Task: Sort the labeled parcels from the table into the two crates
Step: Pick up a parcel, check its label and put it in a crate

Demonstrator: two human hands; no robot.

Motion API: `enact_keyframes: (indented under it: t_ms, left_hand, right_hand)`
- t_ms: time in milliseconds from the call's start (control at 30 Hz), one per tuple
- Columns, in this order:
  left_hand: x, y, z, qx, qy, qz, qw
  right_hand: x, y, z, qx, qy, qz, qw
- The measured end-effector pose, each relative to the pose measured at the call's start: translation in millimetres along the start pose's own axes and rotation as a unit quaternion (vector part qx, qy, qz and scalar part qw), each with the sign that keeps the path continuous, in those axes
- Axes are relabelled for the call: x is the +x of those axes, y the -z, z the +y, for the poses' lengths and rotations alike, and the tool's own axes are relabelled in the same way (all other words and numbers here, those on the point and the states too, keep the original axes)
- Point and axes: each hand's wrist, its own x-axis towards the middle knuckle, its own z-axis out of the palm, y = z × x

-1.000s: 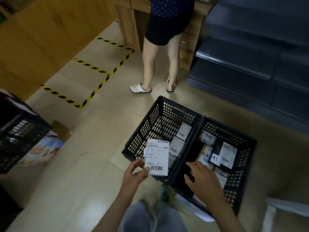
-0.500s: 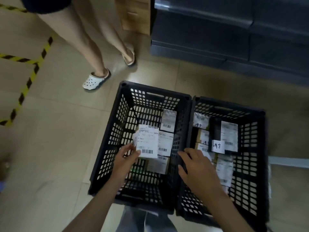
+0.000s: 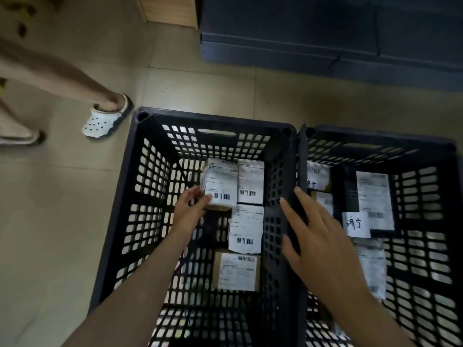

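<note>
Two black slotted crates stand side by side on the floor. Inside the left crate (image 3: pixel 130 196), my left hand (image 3: pixel 190 209) grips a small parcel with a white barcode label (image 3: pixel 220 184), low down beside three other labeled parcels (image 3: pixel 246 229). My right hand (image 3: pixel 318 234) lies with straight fingers on the shared rims between the crates, holding nothing. The right crate (image 3: pixel 446 186) holds several labeled parcels, and a handwritten tag (image 3: pixel 355 224) lies among them.
Another person's legs and white clogs (image 3: pixel 105 118) are on the tiled floor at the left, close to the left crate. Dark shelving (image 3: pixel 325 41) runs along the back right, with a wooden cabinet base (image 3: pixel 170 11) beside it.
The view has dropped closer over the crates. My left hand has lowered the parcel from above the rim down into the left crate. My right hand stays on the rims.
</note>
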Motion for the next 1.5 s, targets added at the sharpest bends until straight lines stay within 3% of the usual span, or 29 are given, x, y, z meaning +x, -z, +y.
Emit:
enact_keyframes:
  t_ms: [267,533,767,1000,1100,1200,1367,1500]
  left_hand:
    - [28.4,-17.1,1.5,-0.024,-0.006,-0.028,0.999]
    - [46.0,-28.0,-10.6,0.146,-0.001,-0.021,0.989]
    - [43.6,-40.9,-2.8,0.215,-0.010,0.005,0.977]
    - [40.0,-40.9,5.4,0.338,-0.009,0.002,0.941]
    - [9.8,-35.4,16.3,0.428,-0.038,-0.004,0.903]
    - [-43.6,-31.5,41.2,0.554,-0.074,-0.009,0.829]
    - [-144.8,-21.3,85.7,0.650,-0.139,-0.045,0.746]
    - [-234.9,-11.4,119.3,0.683,-0.201,-0.058,0.700]
  right_hand:
    - [4.2,-1.5,-1.3,0.021,-0.028,-0.018,0.999]
    - [2.2,-2.4,-3.0,0.039,-0.043,-0.018,0.998]
    - [2.1,-3.5,-5.9,0.040,-0.055,-0.010,0.998]
    - [1.6,-5.0,-3.8,0.052,-0.044,0.007,0.998]
    - [0.4,-0.8,1.1,0.076,-0.029,-0.004,0.997]
    - [-5.2,8.3,2.8,0.089,-0.020,-0.043,0.995]
    - [-36.6,51.6,-2.4,0.110,-0.025,-0.142,0.983]
    - [-69.1,109.5,-13.3,0.127,-0.052,-0.128,0.982]
